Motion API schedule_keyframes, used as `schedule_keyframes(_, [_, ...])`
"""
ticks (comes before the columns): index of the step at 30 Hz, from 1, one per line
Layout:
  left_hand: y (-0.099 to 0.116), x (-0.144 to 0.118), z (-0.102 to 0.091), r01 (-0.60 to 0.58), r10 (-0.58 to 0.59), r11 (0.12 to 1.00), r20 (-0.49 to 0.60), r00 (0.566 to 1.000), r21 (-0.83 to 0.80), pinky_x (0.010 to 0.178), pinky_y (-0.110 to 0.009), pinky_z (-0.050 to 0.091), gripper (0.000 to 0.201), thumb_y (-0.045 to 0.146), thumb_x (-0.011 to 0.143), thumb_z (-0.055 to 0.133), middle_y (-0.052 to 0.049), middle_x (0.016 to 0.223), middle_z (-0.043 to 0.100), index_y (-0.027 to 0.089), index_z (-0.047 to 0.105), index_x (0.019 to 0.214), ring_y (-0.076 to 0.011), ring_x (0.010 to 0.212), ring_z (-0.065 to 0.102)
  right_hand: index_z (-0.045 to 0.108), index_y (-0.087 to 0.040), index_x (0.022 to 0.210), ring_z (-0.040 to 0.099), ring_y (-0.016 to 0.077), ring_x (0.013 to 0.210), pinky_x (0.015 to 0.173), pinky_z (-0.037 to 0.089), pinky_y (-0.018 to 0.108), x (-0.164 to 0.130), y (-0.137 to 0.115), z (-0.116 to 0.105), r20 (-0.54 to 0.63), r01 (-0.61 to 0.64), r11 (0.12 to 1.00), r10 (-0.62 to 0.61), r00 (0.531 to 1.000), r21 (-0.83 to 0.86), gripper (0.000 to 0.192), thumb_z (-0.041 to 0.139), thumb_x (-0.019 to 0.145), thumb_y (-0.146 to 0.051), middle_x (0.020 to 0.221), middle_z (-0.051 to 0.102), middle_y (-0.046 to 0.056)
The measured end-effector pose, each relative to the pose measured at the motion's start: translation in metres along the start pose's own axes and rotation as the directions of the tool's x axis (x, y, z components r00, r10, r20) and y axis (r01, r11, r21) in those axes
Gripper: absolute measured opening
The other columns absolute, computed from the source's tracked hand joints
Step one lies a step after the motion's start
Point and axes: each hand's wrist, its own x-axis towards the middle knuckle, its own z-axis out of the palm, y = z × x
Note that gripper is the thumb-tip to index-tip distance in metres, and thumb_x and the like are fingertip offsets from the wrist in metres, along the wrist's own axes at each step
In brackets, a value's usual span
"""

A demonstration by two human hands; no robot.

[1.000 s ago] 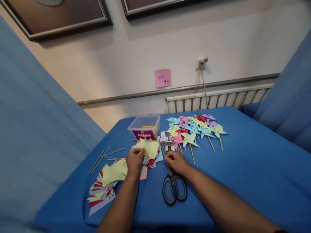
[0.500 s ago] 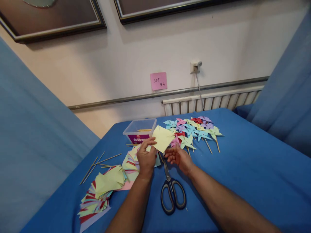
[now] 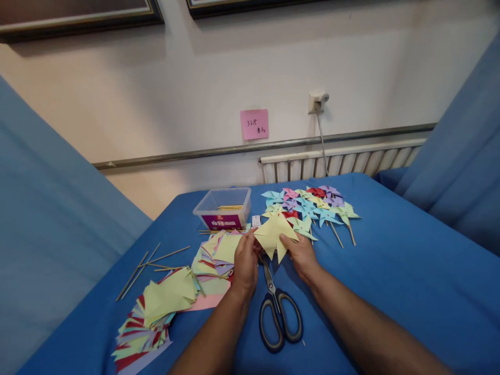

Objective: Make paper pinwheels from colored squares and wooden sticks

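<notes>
Both of my hands hold one yellow cut paper square (image 3: 274, 234) just above the blue table (image 3: 390, 271). My left hand (image 3: 245, 260) pinches its left edge and my right hand (image 3: 300, 254) pinches its right edge; its slit corners fan out. Black-handled scissors (image 3: 278, 307) lie flat on the table right under my hands, blades pointing away from me. A loose pile of coloured paper squares (image 3: 219, 250) sits by my left hand.
Several finished paper pinwheels (image 3: 312, 205) on sticks lie behind my hands. A clear plastic box (image 3: 224, 208) with sticks stands at the back left. Loose wooden sticks (image 3: 150, 260) and a second paper stack (image 3: 152, 312) lie at the left. A radiator (image 3: 344, 161) runs along the wall.
My left hand lifted a yellow sheet off the pile and brought it to the middle. My right hand left the scissors area and took the sheet's other edge.
</notes>
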Motion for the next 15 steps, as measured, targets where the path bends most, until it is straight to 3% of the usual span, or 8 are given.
schedule_keyframes(2, [-0.001,-0.003,0.004,0.113,-0.101,0.984,0.089,0.991,-0.139,0.086,-0.039,0.053,0.055,0.058,0.085,0.053,-0.016,0.113,0.071,0.012,0.065,0.113,-0.0280,0.104,0.067,0.071,-0.016,0.102,0.071,0.0248,0.077,0.077,0.057,0.040,-0.001,0.000,0.000,-0.012,0.016,0.999,-0.017,1.000,-0.031,0.050,0.084,0.062,-0.044,0.089,0.077,0.007])
schedule_keyframes(5, [-0.002,-0.007,0.005,0.153,-0.129,0.972,0.142,0.981,-0.179,0.086,-0.038,0.053,0.051,0.052,0.075,0.070,-0.015,0.109,0.073,0.013,0.069,0.108,-0.0282,0.099,0.069,0.072,-0.017,0.100,0.071,0.0233,0.075,0.075,0.057,0.038,-0.003,-0.001,0.002,-0.002,0.028,0.998,-0.028,1.000,-0.061,0.050,0.084,0.061,-0.045,0.089,0.077,0.006])
schedule_keyframes(9, [-0.008,-0.006,0.001,0.145,-0.140,0.986,0.060,0.988,-0.086,0.083,-0.038,0.053,0.046,0.036,0.061,0.085,-0.013,0.099,0.075,0.012,0.073,0.099,-0.0253,0.086,0.071,0.073,-0.017,0.094,0.068,0.0200,0.069,0.068,0.056,0.033,-0.008,-0.003,0.006,0.002,0.028,0.992,-0.028,1.000,-0.125,0.047,0.084,0.059,-0.047,0.084,0.076,0.005])
schedule_keyframes(15, [-0.010,-0.001,-0.003,0.146,-0.145,0.986,0.015,0.989,-0.078,0.077,-0.036,0.054,0.048,0.038,0.059,0.086,-0.012,0.092,0.076,0.011,0.073,0.097,-0.0238,0.080,0.071,0.070,-0.017,0.069,0.052,0.0138,0.050,0.049,0.041,0.027,-0.008,-0.002,0.002,0.020,0.047,0.952,-0.043,0.999,-0.303,0.040,0.074,0.069,-0.056,0.057,0.064,0.001])
